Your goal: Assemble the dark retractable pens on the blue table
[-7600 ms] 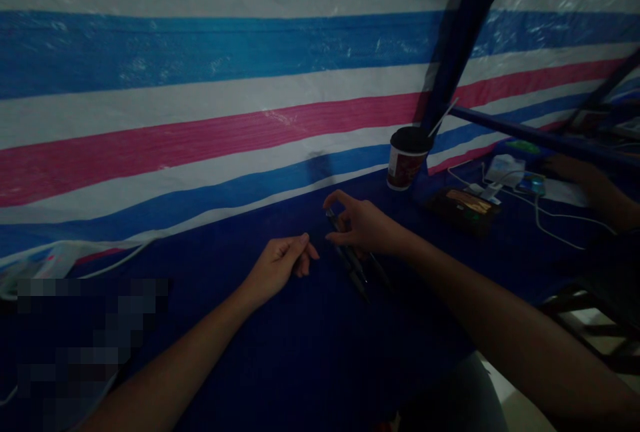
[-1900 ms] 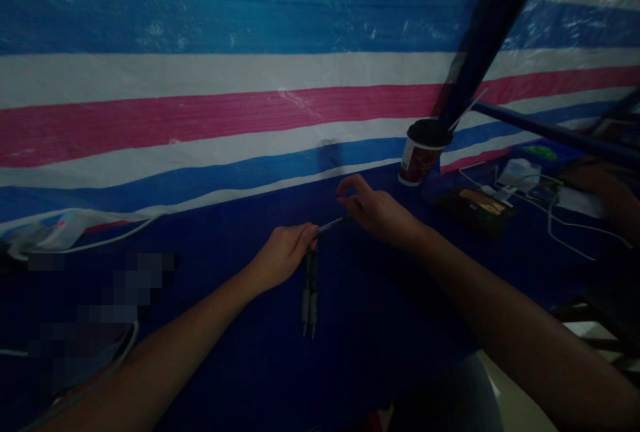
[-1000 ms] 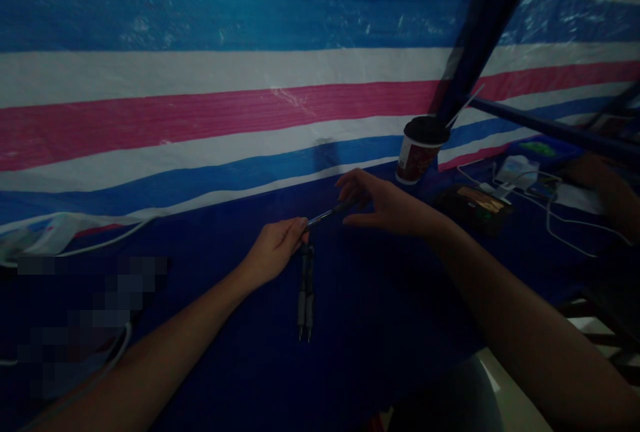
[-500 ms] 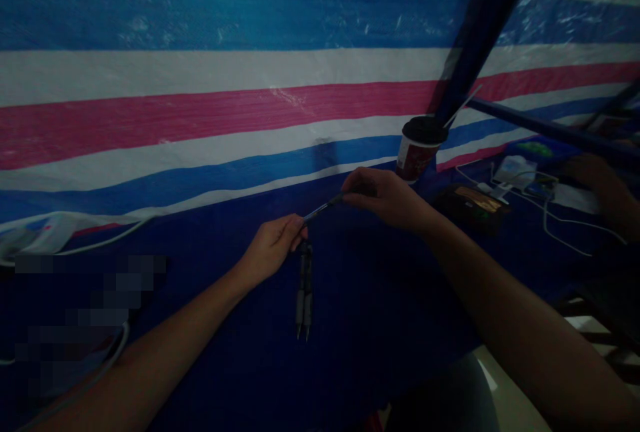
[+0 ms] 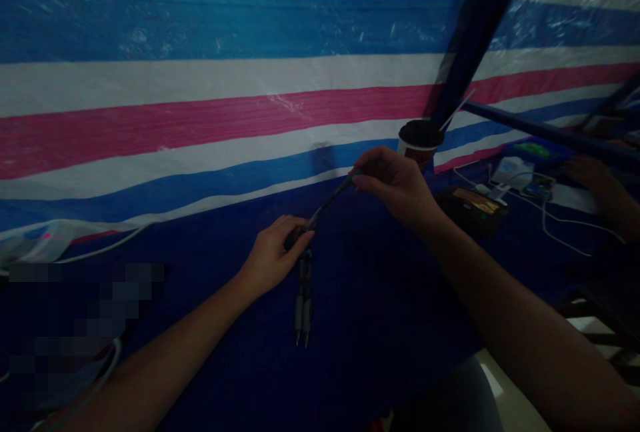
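Observation:
A slim dark pen (image 5: 330,201) slants up from left to right between my two hands over the dark blue table (image 5: 240,352). My left hand (image 5: 274,253) grips its lower end, thumb along the near side. With thumb and fingertips, my right hand (image 5: 390,182) pinches the upper end. Whether the pen is in one piece or parted cannot be made out in the dim light. Just below my left fingers, two more pens (image 5: 303,309) with grey grips lie side by side, tips toward me.
Behind my right hand stands a lidded paper cup (image 5: 420,135) with a straw. To the right lie a dark pouch-like item (image 5: 473,209), white cables (image 5: 560,219) and another person's hand (image 5: 590,175). A striped plastic sheet (image 5: 200,132) hangs behind the table; a blue post (image 5: 475,39) leans there.
My right hand has risen slightly with its end of the pen, which now slants more steeply. My left hand has turned, its thumb now extended along the pen. The two lying pens stay put.

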The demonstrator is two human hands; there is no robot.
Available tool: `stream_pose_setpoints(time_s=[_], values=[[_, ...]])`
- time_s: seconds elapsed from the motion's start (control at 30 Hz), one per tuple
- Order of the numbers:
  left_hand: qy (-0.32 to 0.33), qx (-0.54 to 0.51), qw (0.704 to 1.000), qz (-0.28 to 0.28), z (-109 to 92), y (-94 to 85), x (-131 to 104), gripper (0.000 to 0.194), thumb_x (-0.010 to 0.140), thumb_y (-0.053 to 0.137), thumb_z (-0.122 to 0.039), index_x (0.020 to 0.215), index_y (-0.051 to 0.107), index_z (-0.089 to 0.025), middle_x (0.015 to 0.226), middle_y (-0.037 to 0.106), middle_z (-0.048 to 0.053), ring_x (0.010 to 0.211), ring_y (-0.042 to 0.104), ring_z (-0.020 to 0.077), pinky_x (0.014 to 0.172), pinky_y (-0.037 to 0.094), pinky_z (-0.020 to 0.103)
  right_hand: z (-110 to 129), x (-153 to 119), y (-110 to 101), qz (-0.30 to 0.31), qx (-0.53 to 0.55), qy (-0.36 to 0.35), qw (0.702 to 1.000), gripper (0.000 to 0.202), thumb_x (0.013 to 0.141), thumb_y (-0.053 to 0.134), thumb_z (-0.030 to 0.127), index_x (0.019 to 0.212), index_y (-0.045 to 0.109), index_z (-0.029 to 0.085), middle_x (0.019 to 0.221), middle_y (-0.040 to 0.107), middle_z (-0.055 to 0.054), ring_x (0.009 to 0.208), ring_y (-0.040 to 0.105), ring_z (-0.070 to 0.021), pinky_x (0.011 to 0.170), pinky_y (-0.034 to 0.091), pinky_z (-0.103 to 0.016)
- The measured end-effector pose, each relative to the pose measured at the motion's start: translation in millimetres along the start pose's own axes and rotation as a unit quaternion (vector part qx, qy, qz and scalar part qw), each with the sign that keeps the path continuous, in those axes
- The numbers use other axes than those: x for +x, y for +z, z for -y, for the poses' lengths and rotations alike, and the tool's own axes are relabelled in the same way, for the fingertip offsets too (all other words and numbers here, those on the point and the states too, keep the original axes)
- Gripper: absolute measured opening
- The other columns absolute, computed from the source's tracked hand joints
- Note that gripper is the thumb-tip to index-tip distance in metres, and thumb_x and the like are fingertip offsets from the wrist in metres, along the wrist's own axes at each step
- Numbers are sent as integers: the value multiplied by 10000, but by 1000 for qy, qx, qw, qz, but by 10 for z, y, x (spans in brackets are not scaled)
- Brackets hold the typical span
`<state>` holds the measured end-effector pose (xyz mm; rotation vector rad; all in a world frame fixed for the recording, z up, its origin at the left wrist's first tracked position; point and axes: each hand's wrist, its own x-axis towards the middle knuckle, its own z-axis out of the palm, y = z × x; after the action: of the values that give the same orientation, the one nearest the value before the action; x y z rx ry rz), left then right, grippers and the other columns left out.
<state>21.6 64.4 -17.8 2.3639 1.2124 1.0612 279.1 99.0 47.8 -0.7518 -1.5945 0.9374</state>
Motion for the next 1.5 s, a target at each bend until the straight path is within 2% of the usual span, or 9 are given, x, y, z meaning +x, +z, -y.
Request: stream_pose_setpoints(time_s=[0.37,0.83,0.9,1.07,1.17,1.23,1.3,1.4,1.5], values=[[-66,-25,998,-7,-24,-4,-2,214,981,579,-384,1069,663,-207,768,621,-22,686,627,150,576,471,239,-59,26,-3,-25,-42,-7,999,168,840,688,268,978,621,201,902,685,-17,776,631,-135,714,556,-306],[-53,-26,998,3,11,14,-30,192,1011,568,-351,1110,646,-206,833,653,-7,699,633,137,630,489,256,-37,31,-48,-36,-42,-10,998,136,864,687,225,978,617,200,925,695,-28,772,648,-130,738,572,-316],[-53,-28,998,1,8,14,-32,198,1013,569,-355,1122,646,-209,834,650,-11,704,634,138,630,488,253,-58,33,-50,-12,-37,-3,999,144,856,711,233,975,641,190,905,703,-25,776,654,-133,744,564,-313],[-51,-35,998,1,3,19,-22,179,1003,574,-335,1090,666,-209,831,672,-3,707,637,146,615,473,251,-99,31,-52,146,-30,66,987,219,784,800,259,970,728,169,871,758,-25,790,696,-151,773,552,-307],[-50,-38,998,2,-8,14,-6,179,990,590,-328,1081,689,-210,832,697,1,717,652,153,640,483,262,-78,15,-53,131,-107,86,982,223,824,785,378,827,735,161,699,723,-13,609,634,-126,624,496,-267],[-47,-39,998,6,-16,8,2,181,982,605,-328,1079,704,-212,841,710,4,737,666,157,659,490,267,-51,-2,-56,129,-201,105,965,418,920,678,488,659,681,162,575,660,-16,512,571,-112,551,433,-257],[-49,-39,998,9,-18,3,4,186,975,613,-328,1076,717,-211,855,720,7,750,677,161,670,493,270,-29,-16,-64,153,-253,113,949,451,965,613,517,706,692,156,588,670,-22,507,574,-113,546,414,-253],[-70,-45,997,4,-11,2,0,210,972,615,-352,1076,728,-209,853,725,8,745,682,168,662,493,273,-7,-25,-84,197,-239,83,947,311,863,763,422,1018,718,155,765,743,-17,621,640,-130,601,436,-240],[-82,-58,995,6,-8,5,-2,217,967,619,-366,1067,736,-213,875,742,13,761,694,174,676,501,275,18,-24,-97,193,-273,107,936,408,971,614,499,775,706,153,609,664,-12,570,610,-136,616,424,-261]])
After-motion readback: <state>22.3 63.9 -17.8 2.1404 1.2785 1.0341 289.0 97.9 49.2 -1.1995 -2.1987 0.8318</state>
